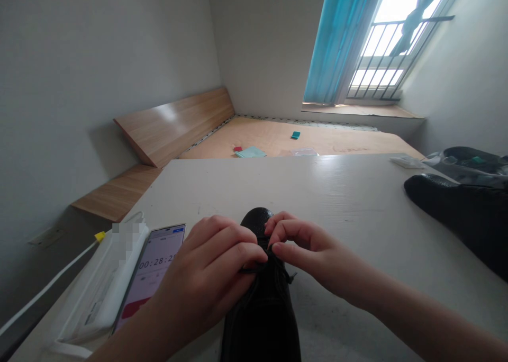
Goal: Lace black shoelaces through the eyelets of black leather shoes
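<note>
A black lace-up shoe lies on the white table in front of me, its toe pointing away. My left hand is closed over the shoe's left side, thumb and fingers pinching a black shoelace. From the right, my right hand pinches at the lace near the toe end of the lacing, fingertips close to those of my left hand. A lace end hangs at the shoe's right side. The exact point where the fingers meet the lace is partly hidden.
Left of the shoe lie a phone showing a timer and a white case with a cable. Another black shoe rests on the white table at the right, beside plastic packaging. A bed stands beyond.
</note>
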A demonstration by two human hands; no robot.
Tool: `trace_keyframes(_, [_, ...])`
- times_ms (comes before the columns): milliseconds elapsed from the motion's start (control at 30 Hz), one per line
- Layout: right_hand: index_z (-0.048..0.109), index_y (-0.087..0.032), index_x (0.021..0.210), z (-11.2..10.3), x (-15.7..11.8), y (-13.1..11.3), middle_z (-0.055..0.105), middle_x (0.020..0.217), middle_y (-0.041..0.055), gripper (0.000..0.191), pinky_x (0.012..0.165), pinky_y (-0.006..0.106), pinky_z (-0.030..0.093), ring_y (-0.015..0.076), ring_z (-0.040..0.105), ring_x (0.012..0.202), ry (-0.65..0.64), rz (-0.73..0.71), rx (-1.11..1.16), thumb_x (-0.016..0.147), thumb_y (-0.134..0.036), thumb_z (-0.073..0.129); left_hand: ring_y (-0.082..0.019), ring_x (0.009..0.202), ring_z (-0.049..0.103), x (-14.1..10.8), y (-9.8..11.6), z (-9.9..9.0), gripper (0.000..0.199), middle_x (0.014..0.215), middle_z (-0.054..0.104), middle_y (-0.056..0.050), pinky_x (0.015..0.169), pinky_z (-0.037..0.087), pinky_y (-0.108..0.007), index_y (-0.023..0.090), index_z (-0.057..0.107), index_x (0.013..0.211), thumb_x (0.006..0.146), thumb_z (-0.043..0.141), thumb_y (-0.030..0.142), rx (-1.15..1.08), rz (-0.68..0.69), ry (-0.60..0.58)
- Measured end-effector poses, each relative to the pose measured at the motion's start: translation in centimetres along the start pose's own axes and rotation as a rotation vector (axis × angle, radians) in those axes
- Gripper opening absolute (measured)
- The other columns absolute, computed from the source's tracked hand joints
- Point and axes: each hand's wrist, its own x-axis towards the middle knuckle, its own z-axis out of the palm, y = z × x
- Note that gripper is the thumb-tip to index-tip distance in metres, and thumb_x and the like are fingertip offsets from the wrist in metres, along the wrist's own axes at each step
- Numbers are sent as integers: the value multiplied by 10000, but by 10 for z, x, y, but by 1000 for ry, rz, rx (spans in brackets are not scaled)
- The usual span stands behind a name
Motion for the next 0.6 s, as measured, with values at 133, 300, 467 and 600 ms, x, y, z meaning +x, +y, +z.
trace_keyframes(133, [559,-190,746,1,0,1,560,974,46,144,817,319,469,161,556,899,2,-34,-66,866,-266,579,-165,848,585,0,-1,0,158,865,697,-10,807,464,-313,218,636,948,882,587,83,11,-9,37])
trace_keyframes(300, [476,-211,741,1,0,5,543,919,30,125,821,347,457,170,531,882,102,-147,-305,832,-137,520,-155,805,586,0,0,-5,188,824,689,1,750,481,-296,219,628,933,838,634,56,-42,8,54])
trace_keyframes(467, [458,-216,777,0,1,6,530,916,34,143,865,383,420,205,475,960,165,-197,-544,827,-83,475,-144,771,560,-1,0,-7,197,779,645,8,706,460,-286,204,583,857,797,625,20,-78,-5,18])
trace_keyframes(600, [480,-210,785,-1,2,3,517,897,33,134,839,372,434,189,492,895,95,-133,-404,877,-124,434,-137,777,548,-2,1,-3,222,777,624,19,701,451,-263,206,564,829,749,597,1,-171,-85,-19])
